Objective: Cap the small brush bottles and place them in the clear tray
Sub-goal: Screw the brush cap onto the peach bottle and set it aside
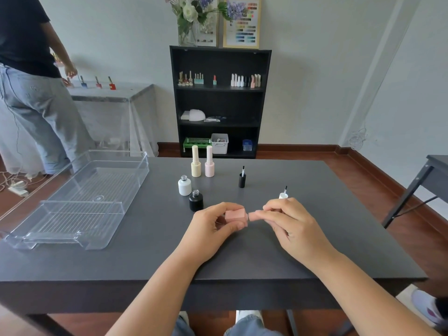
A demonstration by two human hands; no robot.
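My left hand (213, 226) grips a square pink bottle (234, 215) held sideways above the table. My right hand (288, 221) pinches its pink cap (253, 215) at the bottle's neck; a thin dark gap shows between them. An uncapped white bottle (184, 186) and an uncapped black bottle (196, 201) stand just beyond my left hand. A black brush cap (242, 179) stands brush-up further back. A white brush cap (283, 194) peeks out behind my right hand. A capped yellow bottle (196, 161) and a capped pale pink bottle (209, 161) stand at the back. The clear tray (80, 202) lies at the left.
The dark table (242, 258) ends close to my body. A black shelf unit (220, 100) with bottles stands against the far wall. Another person (31, 81) stands at a covered side table at the far left. A second table's corner (434, 170) juts in at the right.
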